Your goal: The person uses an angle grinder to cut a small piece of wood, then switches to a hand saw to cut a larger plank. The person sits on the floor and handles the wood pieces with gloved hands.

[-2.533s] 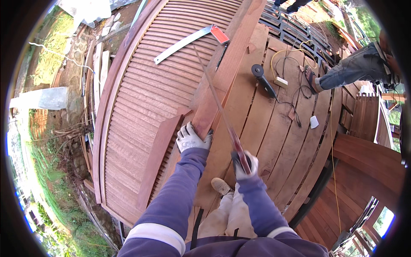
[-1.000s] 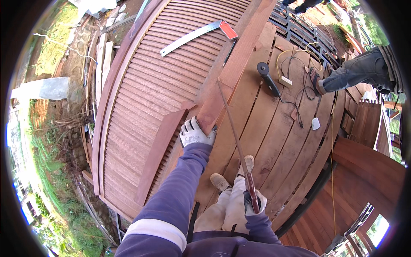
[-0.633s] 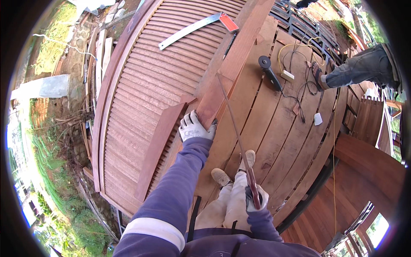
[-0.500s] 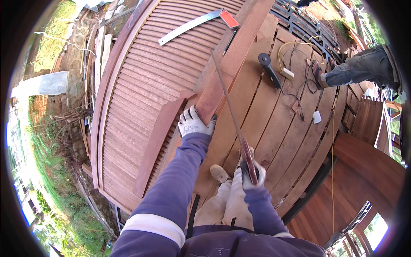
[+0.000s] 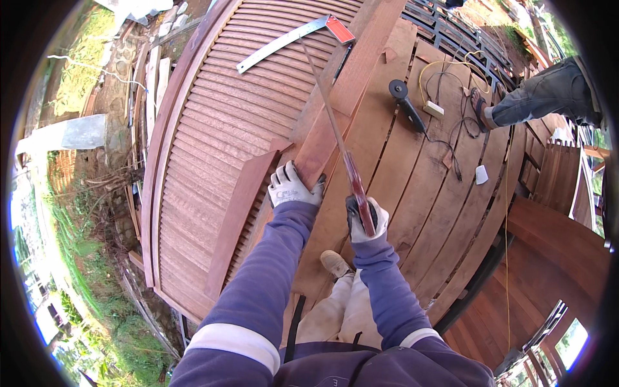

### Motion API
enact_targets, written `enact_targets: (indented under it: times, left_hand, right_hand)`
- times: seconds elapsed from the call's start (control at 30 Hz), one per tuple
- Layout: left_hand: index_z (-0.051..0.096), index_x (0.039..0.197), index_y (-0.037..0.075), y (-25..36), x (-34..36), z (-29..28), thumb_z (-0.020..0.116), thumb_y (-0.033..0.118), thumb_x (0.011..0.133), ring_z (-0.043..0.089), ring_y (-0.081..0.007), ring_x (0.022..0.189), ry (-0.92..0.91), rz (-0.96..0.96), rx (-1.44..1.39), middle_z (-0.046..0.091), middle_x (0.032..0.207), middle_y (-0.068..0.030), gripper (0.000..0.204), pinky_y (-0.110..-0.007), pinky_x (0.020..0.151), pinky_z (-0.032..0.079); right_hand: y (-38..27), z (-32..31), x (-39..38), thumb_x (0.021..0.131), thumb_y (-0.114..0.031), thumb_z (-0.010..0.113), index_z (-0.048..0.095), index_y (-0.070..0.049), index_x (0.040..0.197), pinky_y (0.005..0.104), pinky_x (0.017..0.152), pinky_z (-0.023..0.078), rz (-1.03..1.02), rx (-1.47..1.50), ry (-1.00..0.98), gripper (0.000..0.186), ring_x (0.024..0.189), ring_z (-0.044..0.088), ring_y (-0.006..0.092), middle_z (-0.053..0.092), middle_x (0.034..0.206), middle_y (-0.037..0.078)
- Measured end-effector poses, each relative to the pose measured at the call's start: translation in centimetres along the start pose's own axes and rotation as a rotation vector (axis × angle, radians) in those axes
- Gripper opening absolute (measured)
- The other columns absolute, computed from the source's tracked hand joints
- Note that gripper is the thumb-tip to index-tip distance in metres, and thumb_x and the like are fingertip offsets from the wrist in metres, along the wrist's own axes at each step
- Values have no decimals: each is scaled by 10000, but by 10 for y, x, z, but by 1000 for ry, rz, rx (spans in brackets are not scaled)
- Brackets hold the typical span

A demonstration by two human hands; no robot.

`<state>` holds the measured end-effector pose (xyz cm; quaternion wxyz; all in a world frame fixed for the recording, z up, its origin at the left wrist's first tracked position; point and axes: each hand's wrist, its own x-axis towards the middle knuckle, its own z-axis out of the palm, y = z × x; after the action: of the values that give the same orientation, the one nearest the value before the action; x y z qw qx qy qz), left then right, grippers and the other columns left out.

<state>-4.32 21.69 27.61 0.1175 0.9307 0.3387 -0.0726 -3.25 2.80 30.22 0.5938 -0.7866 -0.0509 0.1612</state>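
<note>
My left hand (image 5: 293,186), in a pale glove, is closed over the near end of a reddish-brown wooden board (image 5: 318,149). The board lies lengthwise on ribbed decking planks (image 5: 219,138). In my gloved right hand (image 5: 379,222) is the handle of a handsaw, seen almost edge-on. Its thin brown blade (image 5: 329,116) slants up and left across the board. Farther off, a try square (image 5: 284,42) with a steel blade and red stock lies on the planks. A tapered wood offcut (image 5: 238,216) rests left of my left hand.
An angle grinder (image 5: 406,106) lies on the wooden floor (image 5: 412,187) to the right, near a white socket block (image 5: 433,109) and tangled cables. Another person's leg (image 5: 541,93) stands at the far right. Metal grating (image 5: 445,35) borders the back.
My right hand has pushed the handsaw forward and up, carrying its blade farther across the board. My left hand stays on the board's end.
</note>
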Motion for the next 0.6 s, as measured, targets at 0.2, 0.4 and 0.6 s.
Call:
enact_targets:
  times: [0.2, 0.4, 0.6]
  left_hand:
    - [456, 1399, 8, -4, -2, -5, 769, 583, 789, 489, -394, 1273, 14, -14, 4, 518, 1364, -206, 894, -530, 1047, 426]
    - [454, 1408, 1, 7, 4, -6, 778, 576, 787, 484, -388, 1290, 6, -15, -44, 515, 1371, -208, 907, -527, 1056, 420]
    - [452, 1409, 6, -11, -2, -1, 782, 580, 780, 479, -390, 1285, 12, 41, 18, 503, 1389, -202, 913, -528, 1053, 417]
  right_hand:
    - [53, -57, -152, 922, -36, 699, 676, 27, 1082, 280, 615, 509, 286, 332, 147, 173, 671, 639, 148, 667, 795, 88]
    - [7, -6, -10, 908, -51, 705, 666, 8, 941, 332, 591, 491, -9, 51, 28, 78, 628, 632, 179, 619, 691, 95]
    - [16, -32, -95, 889, -23, 700, 694, 2, 1006, 349, 660, 522, -31, -73, 38, 119, 695, 662, 200, 672, 768, 108]
